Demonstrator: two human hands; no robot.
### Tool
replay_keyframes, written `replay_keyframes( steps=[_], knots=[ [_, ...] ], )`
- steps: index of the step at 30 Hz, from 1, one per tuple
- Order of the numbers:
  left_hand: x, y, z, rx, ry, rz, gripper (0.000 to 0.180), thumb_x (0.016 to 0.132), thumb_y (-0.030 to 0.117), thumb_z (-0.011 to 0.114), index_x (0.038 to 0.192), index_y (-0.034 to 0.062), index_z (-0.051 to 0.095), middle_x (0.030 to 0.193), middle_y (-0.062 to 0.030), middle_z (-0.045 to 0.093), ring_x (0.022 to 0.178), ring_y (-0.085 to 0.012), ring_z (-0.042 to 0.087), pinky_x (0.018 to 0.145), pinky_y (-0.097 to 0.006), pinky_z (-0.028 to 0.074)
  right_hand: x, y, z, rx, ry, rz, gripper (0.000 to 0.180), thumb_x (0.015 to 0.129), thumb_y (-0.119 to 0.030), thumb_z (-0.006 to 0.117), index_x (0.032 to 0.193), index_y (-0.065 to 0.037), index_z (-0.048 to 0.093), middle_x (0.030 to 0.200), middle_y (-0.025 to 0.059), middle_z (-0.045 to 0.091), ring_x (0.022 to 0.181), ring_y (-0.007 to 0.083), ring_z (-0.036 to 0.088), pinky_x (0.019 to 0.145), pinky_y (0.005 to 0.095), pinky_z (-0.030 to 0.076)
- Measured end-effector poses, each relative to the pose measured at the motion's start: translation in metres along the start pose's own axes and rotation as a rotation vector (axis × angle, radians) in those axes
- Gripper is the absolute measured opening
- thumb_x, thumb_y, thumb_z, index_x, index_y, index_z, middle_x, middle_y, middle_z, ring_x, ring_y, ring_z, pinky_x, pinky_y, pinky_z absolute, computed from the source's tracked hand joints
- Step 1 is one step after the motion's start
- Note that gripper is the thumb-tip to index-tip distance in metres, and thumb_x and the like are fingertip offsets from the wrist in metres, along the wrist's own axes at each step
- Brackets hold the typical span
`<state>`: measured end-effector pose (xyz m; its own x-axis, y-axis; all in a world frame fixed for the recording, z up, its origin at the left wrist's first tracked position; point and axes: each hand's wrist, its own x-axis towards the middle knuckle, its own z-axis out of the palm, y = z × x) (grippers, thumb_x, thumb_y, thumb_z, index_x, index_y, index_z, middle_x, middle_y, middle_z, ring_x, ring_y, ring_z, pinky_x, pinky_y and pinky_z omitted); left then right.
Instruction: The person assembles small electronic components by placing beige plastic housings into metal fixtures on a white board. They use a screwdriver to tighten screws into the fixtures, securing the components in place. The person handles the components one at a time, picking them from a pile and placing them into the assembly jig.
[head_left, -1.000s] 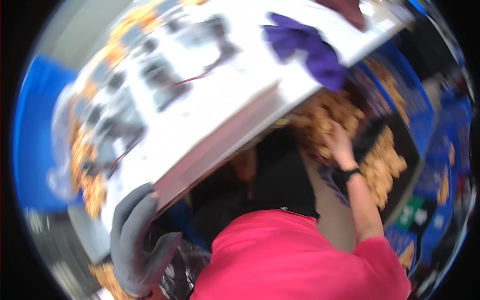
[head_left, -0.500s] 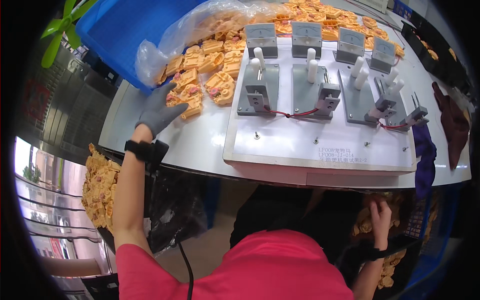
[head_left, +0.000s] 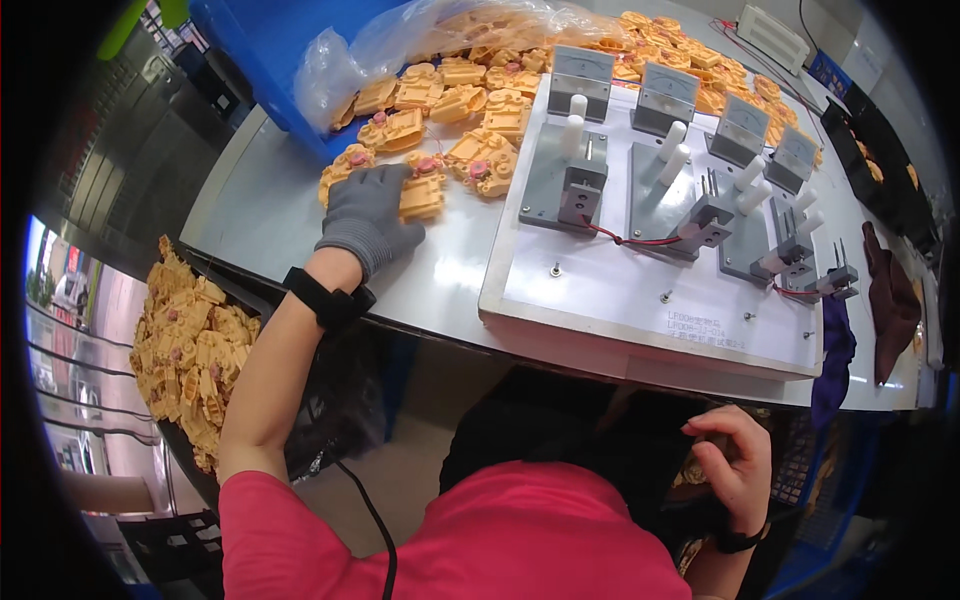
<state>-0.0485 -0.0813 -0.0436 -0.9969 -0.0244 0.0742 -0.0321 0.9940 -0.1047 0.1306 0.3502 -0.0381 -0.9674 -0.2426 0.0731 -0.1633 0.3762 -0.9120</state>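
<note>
- Head view, clock read from the middle of the view: left hand (head_left: 372, 208), grey-gloved, is resting palm down at ten o'clock, on the near end of a spread of yellow-orange moulded parts (head_left: 480, 165).
- Left grip: fingers are lying over the parts, thumb is pointing toward three; the glove is hiding the fingertips, so cannot tell whether they are pinching anything.
- The spread is running from ten o'clock, through twelve, to one along the far side of the white table (head_left: 240, 195); several parts are showing pink pieces.
- Right hand (head_left: 740, 465), bare, is hanging at four o'clock, below the table edge; fingers are curling loosely, thumb is standing apart from them. More tan parts (head_left: 690, 472) are showing just beside it.
- White board (head_left: 610, 285) is sitting at three o'clock on the table, carrying grey stands (head_left: 545, 180) with white pegs and red-black wires; dial meters (head_left: 668, 85) are standing along its far edge.
- Clear plastic bag (head_left: 390, 45) is bunching at eleven, beside a blue bin (head_left: 250, 65).
- Heap of tan parts (head_left: 190, 345) is lying at nine, below table level.
- Purple cloth (head_left: 833, 360) is drooping over the edge past three; maroon cloth (head_left: 890, 300) is lying near it.
</note>
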Motion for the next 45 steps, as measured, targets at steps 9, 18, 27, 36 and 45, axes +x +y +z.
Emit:
replay_keyframes(
  steps=[9, 18, 27, 36, 45],
  knots=[
    [0.008, 0.024, -0.014, -0.119, -0.07, 0.055, 0.095, 0.073, 0.066, 0.069, 0.144, 0.0083, 0.044, 0.135, -0.0216, 0.052, 0.125, -0.0367, 0.05, 0.105, -0.041, 0.042, 0.063, -0.048, 0.036, -0.105, -0.125, -0.371, 0.025, 0.077, -0.003, 0.076, 0.101, -0.006, 0.07, 0.094, 0.0078, 0.071, 0.086, 0.0249, 0.066, 0.076, 0.0324, 0.051],
    [-0.026, 0.001, -0.033, -0.422, -0.364, -0.018, 0.093, 0.075, 0.068, 0.068, 0.143, 0.0076, 0.048, 0.132, -0.026, 0.052, 0.124, -0.0367, 0.053, 0.105, -0.04, 0.042, 0.086, -0.043, 0.045, -0.098, 0.038, -0.395, 0.03, 0.08, 0.002, 0.072, 0.108, -0.005, 0.066, 0.103, 0.0091, 0.068, 0.093, 0.0222, 0.064, 0.077, 0.0305, 0.049],
    [-0.025, -0.008, -0.012, -0.561, -0.281, -0.075, 0.074, 0.08, 0.06, 0.07, 0.119, -0.0025, 0.062, 0.106, -0.0192, 0.064, 0.101, -0.0252, 0.061, 0.089, -0.034, 0.048, 0.147, -0.048, 0.081, 0.068, 0.23, -0.386, 0.045, 0.087, -0.008, 0.07, 0.129, -0.008, 0.056, 0.118, 0.0083, 0.058, 0.104, 0.0188, 0.059, 0.085, 0.0313, 0.048],
    [-0.043, -0.007, -0.004, -0.772, -0.164, -0.121, 0.057, 0.084, 0.047, 0.074, 0.109, -0.0027, 0.061, 0.095, -0.0065, 0.064, 0.086, -0.011, 0.058, 0.076, -0.025, 0.049, 0.165, -0.036, 0.1, 0.051, 0.278, -0.429, 0.038, 0.088, -0.005, 0.068, 0.125, -0.009, 0.06, 0.103, 0.0072, 0.058, 0.094, 0.0185, 0.059, 0.084, 0.0324, 0.049],
    [-0.058, -0.015, -0.023, -1.834, -0.389, 0.026, 0.063, 0.081, -0.019, 0.052, 0.14, 0.001, 0.044, 0.12, -0.0065, 0.058, 0.1, -0.0121, 0.061, 0.073, -0.02, 0.05, 0.161, -0.035, 0.101, 0.107, 0.254, -0.433, 0.043, 0.089, -0.008, 0.068, 0.13, -0.008, 0.058, 0.109, 0.0107, 0.066, 0.1, 0.0202, 0.063, 0.087, 0.0323, 0.049]
  ],
)
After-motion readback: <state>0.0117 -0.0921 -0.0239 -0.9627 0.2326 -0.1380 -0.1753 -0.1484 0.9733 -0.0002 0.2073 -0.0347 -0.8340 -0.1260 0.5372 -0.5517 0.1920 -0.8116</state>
